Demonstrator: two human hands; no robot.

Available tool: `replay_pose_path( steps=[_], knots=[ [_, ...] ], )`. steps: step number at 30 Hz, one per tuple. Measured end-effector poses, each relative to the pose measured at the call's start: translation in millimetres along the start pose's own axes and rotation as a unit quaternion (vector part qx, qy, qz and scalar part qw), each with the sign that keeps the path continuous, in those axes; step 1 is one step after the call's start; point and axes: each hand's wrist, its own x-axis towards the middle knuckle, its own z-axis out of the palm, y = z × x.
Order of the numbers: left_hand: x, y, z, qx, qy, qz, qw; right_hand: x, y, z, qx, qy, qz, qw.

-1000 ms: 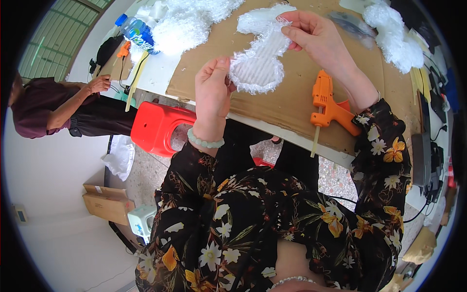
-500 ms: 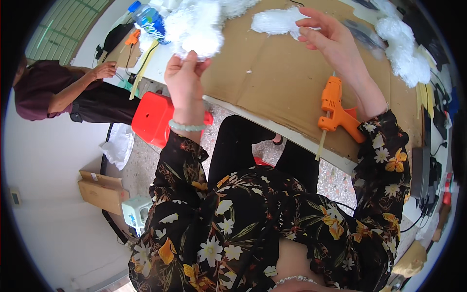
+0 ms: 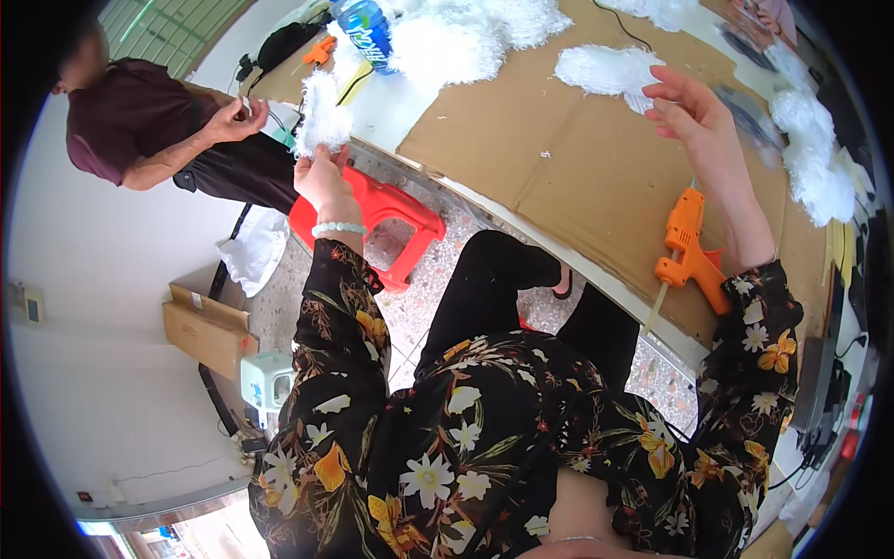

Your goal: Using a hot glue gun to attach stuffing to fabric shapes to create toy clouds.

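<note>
At the table's left edge, my left hand (image 3: pixel 326 184) pinches the lower end of a white fluffy piece (image 3: pixel 323 116) and holds it up over the red stool. Above the table's right side, my right hand (image 3: pixel 697 116) has its fingers bent and apart, with nothing seen in them. Its fingertips are near another white fluffy piece (image 3: pixel 605 71) lying on the cardboard; whether they touch it I cannot tell. An orange glue gun (image 3: pixel 686 240) lies below my right hand by the near edge, a pale glue stick (image 3: pixel 656 309) poking out of its back.
A cardboard sheet (image 3: pixel 521 140) covers much of the table. White fluffy heaps (image 3: pixel 466 47) lie beside a blue bottle (image 3: pixel 365 33); another white heap (image 3: pixel 815 154) is at the right. A red stool (image 3: pixel 400 214) stands below. At left, a person in maroon (image 3: pixel 130 121) stands close by.
My left hand has swung left, carrying the white fluffy piece off the heap and past the table edge. The whole view has shifted; my right hand stays near the other piece.
</note>
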Motion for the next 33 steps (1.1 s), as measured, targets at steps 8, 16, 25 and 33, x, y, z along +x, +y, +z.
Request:
replay_pose_path(
  steps=[8, 16, 25, 33],
  knots=[
    [20.0, -7.7, -20.3, -0.067, 0.129, -0.048, 0.988, -1.6, 2.3, -1.5, 0.010, -0.005, 0.014, 1.000],
    [31.7, 12.6, -28.1, -0.054, 0.125, -0.054, 0.989, -4.2, -3.2, -0.7, 0.009, 0.002, 0.023, 1.000],
    [-4.7, 34.1, 49.6, 0.068, -0.061, 0.087, 0.992, -0.7, -4.0, -11.5, 0.012, 0.032, 0.016, 0.999],
    [6.4, 16.4, 170.9, 0.378, -0.367, 0.462, 0.713, 2.1, -8.6, -15.7, 0.018, 0.047, 0.022, 0.998]
  ],
)
